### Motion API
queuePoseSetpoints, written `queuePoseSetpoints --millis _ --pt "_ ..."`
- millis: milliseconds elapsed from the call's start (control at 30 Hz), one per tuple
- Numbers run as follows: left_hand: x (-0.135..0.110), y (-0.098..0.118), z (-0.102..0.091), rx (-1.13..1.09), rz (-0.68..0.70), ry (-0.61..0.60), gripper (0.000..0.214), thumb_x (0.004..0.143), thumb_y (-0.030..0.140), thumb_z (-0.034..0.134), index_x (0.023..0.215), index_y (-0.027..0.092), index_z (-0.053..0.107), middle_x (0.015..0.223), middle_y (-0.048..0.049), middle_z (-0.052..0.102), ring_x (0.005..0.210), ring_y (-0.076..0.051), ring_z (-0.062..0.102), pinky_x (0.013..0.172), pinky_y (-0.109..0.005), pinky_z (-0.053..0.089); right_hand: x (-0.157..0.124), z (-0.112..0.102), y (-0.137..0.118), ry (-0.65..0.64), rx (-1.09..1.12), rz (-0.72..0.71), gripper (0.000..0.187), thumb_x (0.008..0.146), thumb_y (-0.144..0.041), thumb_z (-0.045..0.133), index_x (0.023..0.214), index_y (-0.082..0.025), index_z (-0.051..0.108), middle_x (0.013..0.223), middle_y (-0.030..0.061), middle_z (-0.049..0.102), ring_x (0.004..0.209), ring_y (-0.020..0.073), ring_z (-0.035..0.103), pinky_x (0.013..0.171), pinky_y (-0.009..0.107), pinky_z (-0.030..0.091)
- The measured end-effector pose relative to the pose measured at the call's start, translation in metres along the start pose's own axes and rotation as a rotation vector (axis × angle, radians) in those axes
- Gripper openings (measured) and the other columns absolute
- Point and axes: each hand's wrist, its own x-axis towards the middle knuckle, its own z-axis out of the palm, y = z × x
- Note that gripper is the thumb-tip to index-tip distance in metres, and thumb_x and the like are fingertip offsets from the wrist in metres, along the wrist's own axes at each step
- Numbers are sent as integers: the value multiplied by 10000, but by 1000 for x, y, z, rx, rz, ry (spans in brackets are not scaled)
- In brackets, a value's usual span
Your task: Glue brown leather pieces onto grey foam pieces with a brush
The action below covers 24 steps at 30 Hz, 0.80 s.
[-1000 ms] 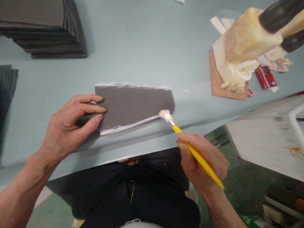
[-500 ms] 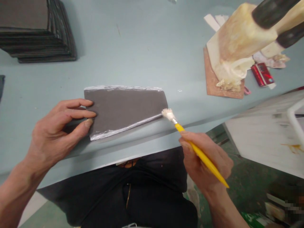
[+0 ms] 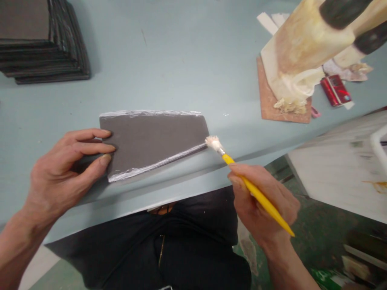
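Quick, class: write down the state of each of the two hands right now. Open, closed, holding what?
Left hand: open, fingertips resting on the grey sheet.
Right hand: closed, holding the yellow brush.

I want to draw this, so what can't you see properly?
Head view:
Pot: top cut off by the upper edge.
Stack: cut off by the left and upper edges.
Red pack: print too small.
Sheet: left end hidden under the left hand.
Floor bits at lower right: blurred.

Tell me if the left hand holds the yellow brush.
No, the right hand grips the brush; the left hand presses the grey sheet.
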Motion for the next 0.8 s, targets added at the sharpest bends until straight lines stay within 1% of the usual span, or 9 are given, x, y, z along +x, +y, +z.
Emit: queuePoseSetpoints --millis 67,167,267,400,500,600,667,800 --pt "1 0 0 4 -16 -2 62 1018 316 679 1021 285 733 1331 -49 750 1260 -246 719 1187 -494 525 -1 -5 5 25 2 16 251 961 -50 712 1160 -204 715 952 25 811 773 142 768 795 238 645" --pt "0 1 1 13 -30 0 80 1020 334 671 1012 276 725 1328 -68 748 1260 -258 716 1177 -512 527 -1 -8 5 70 54 53 260 950 -70 743 1173 -203 724 958 28 812 790 155 769 802 270 657" --pt "0 4 2 19 -37 -3 81 1018 338 667 1007 280 723 1319 -66 750 1253 -259 719 1168 -512 532 1 -6 1 56 71 31 260 961 -64 723 1176 -211 723 949 25 814 765 152 762 762 271 654" --pt "-1 6 2 14 -45 3 61 1006 322 676 1009 295 730 1330 -37 751 1272 -256 719 1197 -497 520 5 -2 1 43 28 -27 234 981 -66 701 1161 -215 721 926 20 816 736 148 763 716 259 654" --pt "0 1 2 11 -19 13 55 998 317 687 1003 291 736 1320 -31 759 1250 -257 731 1175 -481 538 6 -2 3 31 -1 -35 221 992 -64 689 1152 -214 717 925 18 817 749 148 769 741 259 658" --pt "-1 -3 2 12 3 15 55 999 297 693 1015 281 743 1310 -38 764 1228 -251 739 1156 -469 547 7 -2 4 43 -3 -2 223 985 -68 696 1155 -212 709 949 21 818 778 150 775 787 265 656" --pt "-1 -4 3 9 7 14 58 1000 291 696 1025 286 748 1314 -31 761 1225 -246 739 1152 -459 544 6 -1 1 19 -6 -10 218 990 -69 689 1154 -211 703 952 17 815 775 142 770 781 253 648" --pt "-1 -3 2 -6 15 8 58 1005 281 692 1027 290 745 1323 -19 756 1220 -237 739 1146 -441 542 4 -2 -11 -53 8 -68 175 1003 -56 668 1121 -180 701 906 17 799 756 127 755 748 218 631"
